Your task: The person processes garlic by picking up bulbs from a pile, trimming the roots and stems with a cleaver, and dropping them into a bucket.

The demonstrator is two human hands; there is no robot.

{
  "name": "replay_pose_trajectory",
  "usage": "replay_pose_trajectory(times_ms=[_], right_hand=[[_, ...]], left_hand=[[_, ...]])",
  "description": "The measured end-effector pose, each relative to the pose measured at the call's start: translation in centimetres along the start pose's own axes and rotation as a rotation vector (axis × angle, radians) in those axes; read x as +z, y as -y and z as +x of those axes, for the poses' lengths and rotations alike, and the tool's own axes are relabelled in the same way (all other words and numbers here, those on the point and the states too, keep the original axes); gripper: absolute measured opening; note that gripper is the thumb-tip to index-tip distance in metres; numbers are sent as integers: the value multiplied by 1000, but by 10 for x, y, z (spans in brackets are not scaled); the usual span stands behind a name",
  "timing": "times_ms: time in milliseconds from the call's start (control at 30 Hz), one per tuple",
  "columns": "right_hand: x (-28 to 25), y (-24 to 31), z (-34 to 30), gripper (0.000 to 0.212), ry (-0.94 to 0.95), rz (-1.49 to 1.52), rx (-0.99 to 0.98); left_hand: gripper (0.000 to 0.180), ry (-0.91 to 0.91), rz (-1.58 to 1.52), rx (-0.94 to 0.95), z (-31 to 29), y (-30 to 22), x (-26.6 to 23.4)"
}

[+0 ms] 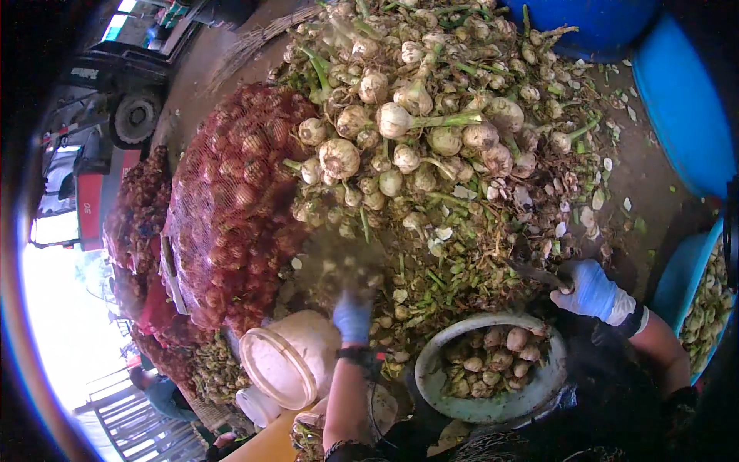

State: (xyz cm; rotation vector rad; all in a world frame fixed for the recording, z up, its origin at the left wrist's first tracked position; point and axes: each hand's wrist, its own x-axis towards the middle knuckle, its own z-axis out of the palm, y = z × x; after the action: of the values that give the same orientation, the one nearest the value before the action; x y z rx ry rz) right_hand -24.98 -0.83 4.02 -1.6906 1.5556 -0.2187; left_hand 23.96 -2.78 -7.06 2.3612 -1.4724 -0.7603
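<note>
My right hand, in a blue glove, is closed round the handle of a knife, whose dark blade points left above the trimmings. My left hand, also gloved in blue, reaches to the near edge of the garlic heap. A blurred patch covers its fingertips, so I cannot make out whether it holds anything. Garlic bulbs, many with green stalks, are piled up ahead. Between my forearms stands a round grey-white tub with trimmed bulbs in it.
Full red mesh sacks lean at the left of the heap. A white bucket lies tilted beside my left forearm. Blue containers stand at the right. Cut stalks and peelings litter the ground. A tractor and a person are farther left.
</note>
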Motion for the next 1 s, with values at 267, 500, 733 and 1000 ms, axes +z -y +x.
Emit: replay_pose_trajectory(times_ms=[267,500,733,1000], right_hand=[[1,15,8,29,33,85,-68],[-5,26,6,29,-8,-29,-131],[-15,58,8,35,192,-154,-306],[-20,62,7,57,323,-144,-325]], left_hand=[[60,24,17,61,23,24,47],[50,185,-752,189,-24,-88,37],[46,441,-841,206,-92,-200,13],[69,837,-888,-272,-151,-232,19]])
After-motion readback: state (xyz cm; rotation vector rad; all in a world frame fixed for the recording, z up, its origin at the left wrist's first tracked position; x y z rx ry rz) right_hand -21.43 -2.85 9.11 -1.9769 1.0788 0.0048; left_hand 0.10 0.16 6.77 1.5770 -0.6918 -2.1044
